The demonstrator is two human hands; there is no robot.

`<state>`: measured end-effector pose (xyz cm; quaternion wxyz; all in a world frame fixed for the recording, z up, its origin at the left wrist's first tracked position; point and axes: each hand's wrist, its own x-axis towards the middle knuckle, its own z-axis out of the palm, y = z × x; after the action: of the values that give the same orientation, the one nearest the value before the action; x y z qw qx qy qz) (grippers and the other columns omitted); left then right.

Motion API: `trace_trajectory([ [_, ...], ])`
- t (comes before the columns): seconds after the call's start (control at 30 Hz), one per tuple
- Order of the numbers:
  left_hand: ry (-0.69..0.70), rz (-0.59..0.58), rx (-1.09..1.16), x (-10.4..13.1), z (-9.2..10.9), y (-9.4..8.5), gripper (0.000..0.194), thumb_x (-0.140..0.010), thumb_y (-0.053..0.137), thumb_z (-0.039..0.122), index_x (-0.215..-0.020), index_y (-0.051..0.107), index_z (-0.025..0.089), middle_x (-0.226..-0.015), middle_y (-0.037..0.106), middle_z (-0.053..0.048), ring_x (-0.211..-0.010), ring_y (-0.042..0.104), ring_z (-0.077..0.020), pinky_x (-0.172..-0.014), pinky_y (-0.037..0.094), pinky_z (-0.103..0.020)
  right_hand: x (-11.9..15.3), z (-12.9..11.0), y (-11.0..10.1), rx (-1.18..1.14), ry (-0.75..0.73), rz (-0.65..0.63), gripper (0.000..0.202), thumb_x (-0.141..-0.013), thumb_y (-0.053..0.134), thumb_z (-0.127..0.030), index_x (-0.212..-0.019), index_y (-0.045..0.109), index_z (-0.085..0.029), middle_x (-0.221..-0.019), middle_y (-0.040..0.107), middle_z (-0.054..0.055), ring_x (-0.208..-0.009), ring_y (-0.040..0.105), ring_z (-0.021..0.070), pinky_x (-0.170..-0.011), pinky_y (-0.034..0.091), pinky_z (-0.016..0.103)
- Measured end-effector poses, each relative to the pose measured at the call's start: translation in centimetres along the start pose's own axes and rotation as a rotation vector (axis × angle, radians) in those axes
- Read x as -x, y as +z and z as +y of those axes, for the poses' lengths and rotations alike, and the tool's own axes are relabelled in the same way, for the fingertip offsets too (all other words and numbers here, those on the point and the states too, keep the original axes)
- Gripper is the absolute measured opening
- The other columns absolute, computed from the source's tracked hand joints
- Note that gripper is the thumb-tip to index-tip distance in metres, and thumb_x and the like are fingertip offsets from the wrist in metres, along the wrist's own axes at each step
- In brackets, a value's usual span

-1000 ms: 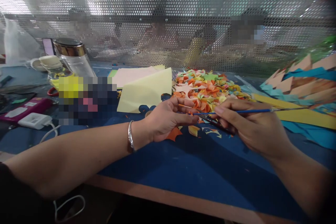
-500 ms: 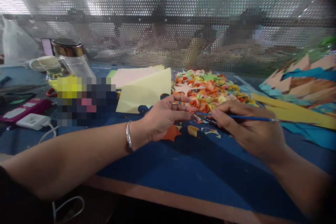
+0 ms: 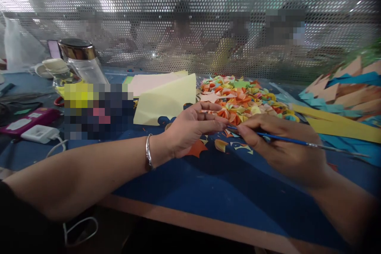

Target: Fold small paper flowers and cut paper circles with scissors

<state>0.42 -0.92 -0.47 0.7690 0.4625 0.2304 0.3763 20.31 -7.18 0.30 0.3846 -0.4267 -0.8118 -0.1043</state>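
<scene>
In my right hand, thumb and fingers close on a thin blue paintbrush, held aslant with its silvery section towards the right. The brush's left end points at the fingertips of my left hand. That hand wears a silver bangle; its thumb and fingers are drawn together at the tips, and anything pinched there is too small to make out. Below the hands lie an orange star-shaped paper piece, a curled yellow petal and pale paper offcuts. Just behind rises a heap of colourful folded paper flowers.
Pale yellow paper sheets lie behind my left hand. At left are a glass bottle, a smaller jar, a purple box and a white charger. Cut paper strips lie right. A perforated metal screen closes the back.
My left fingertips have come closer to my right thumb. The brush's right end has dipped lower. The whole view has shifted slightly.
</scene>
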Motion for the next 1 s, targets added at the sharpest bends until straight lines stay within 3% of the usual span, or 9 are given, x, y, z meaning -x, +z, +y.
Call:
trace_trajectory([
  [0.43, 0.050, -0.026, 0.053, 0.0, -0.1, 0.5, 0.050, -0.065, 0.079, -0.001, -0.107, 0.056, 0.015, -0.087, 0.066, 0.001, -0.077, 0.066, -0.0107, -0.085, 0.050, -0.031, -0.1, -1.3, -0.1, 0.018, 0.017, 0.051, 0.015, -0.095, 0.061, -0.025, -0.081, 0.065, -0.027, -0.071, 0.072, 0.001, -0.060, 0.067, 0.0167, -0.058, 0.045, 0.031],
  [0.73, 0.068, 0.017, -0.040, 0.2, 0.0, 0.4, 0.056, -0.066, 0.085, 0.005, -0.112, 0.055, 0.015, -0.089, 0.067, 0.000, -0.077, 0.064, -0.0091, -0.084, 0.050, -0.029, 0.0, -1.3, 0.1, 0.031, 0.009, 0.078, 0.013, -0.095, 0.061, -0.022, -0.085, 0.065, -0.027, -0.075, 0.073, 0.001, -0.063, 0.069, 0.0167, -0.058, 0.046, 0.031],
  [1.0, 0.052, -0.004, -0.063, 0.1, 0.0, 0.2, 0.053, -0.069, 0.084, 0.006, -0.111, 0.052, 0.015, -0.077, 0.069, 0.002, -0.071, 0.066, -0.0093, -0.082, 0.050, -0.030, -0.1, -1.3, -0.1, 0.042, 0.011, 0.055, 0.015, -0.097, 0.060, -0.025, -0.082, 0.063, -0.026, -0.069, 0.070, 0.000, -0.056, 0.063, 0.0147, -0.054, 0.042, 0.031],
])
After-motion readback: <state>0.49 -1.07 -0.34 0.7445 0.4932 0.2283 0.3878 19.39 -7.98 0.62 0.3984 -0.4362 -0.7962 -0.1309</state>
